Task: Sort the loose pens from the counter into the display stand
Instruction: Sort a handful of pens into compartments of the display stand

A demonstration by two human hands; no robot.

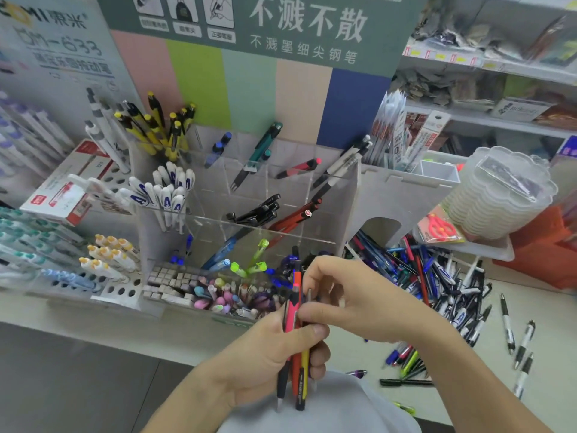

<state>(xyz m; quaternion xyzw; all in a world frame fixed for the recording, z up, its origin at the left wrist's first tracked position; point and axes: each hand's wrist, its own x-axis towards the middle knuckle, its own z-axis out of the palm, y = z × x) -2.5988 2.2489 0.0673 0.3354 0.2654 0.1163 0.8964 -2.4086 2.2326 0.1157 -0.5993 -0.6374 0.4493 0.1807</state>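
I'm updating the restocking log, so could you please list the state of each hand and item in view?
left hand: grips a bundle of pens, upright.
right hand: pinches one pen in the bundle.
display stand: compartments partly filled.
loose pens: heaped on the counter, unsorted.
scissors pack: sealed, lying flat.

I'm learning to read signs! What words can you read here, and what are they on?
"不溅不散" in big white letters on the green sign.
"不溅墨细尖钢笔" in smaller letters beneath it on the same sign.
"A" in blue on the white pens.
Print on the grey poster, red-and-white box and shelf packets: too blurred.
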